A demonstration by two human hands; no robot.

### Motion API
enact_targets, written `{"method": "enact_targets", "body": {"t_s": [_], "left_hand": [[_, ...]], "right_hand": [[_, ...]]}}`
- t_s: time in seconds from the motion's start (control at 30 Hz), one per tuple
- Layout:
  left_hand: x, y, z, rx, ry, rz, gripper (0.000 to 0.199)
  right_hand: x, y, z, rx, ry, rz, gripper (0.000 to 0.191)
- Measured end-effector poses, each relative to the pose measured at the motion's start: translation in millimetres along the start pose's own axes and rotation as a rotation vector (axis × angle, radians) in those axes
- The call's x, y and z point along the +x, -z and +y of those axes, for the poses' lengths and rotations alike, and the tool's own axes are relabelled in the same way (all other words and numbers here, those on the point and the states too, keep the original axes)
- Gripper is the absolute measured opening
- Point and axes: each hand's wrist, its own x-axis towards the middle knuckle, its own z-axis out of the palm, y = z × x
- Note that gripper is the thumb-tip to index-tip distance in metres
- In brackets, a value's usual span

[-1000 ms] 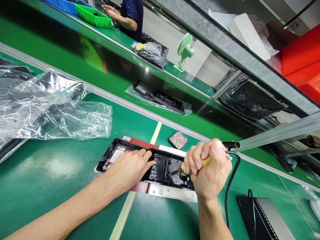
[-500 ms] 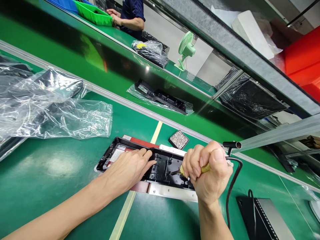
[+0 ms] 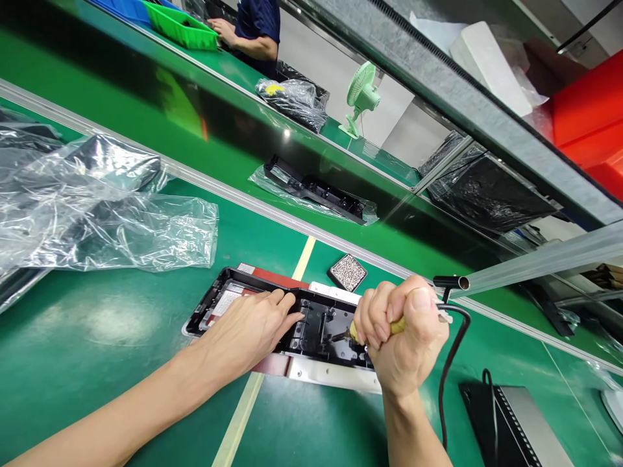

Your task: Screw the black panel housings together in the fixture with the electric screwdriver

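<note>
A long black plastic housing lies across a fixture with white side blocks and a reddish plate. My left hand rests on the housing's middle, its fingers bent over the far rim. My right hand is wrapped round the yellow handle of a corded tool. The tool's thin dark tip points left and down into the housing's right section; whether it touches a part there is too small to tell. A black cable runs from the handle's back end down to the right.
A small box of grainy material sits behind the fixture. Plastic-wrapped parts lie at left. Another black housing is on the green belt. A black and grey device stands lower right. A person works beyond the belt.
My right hand has shifted very slightly left with the tool. My left hand stays in place on the housing. The other person's hand has moved a little near the green bin.
</note>
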Motion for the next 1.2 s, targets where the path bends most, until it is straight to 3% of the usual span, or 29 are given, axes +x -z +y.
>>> {"method": "enact_targets", "body": {"t_s": [0.6,0.73,0.9,1.0,1.2], "left_hand": [[2,4.7,-3,-0.053,0.049,-0.095,0.032],[2,17.4,3,-0.263,0.084,-0.003,0.037],[9,62.2,31,-0.639,0.152,0.133,0.042],[19,84.7,54,-0.873,0.110,0.166,0.042],[42,89.3,89,-1.196,-0.008,0.275,0.053]], "right_hand": [[-5,5,10,0.047,-0.021,-0.072,0.036],[-6,8,13,0.024,-0.018,-0.080,0.035],[-1,11,11,-0.155,0.062,-0.070,0.037],[1,12,7,-0.280,0.114,-0.044,0.031],[4,13,-2,-0.327,0.127,-0.044,0.028]]}}
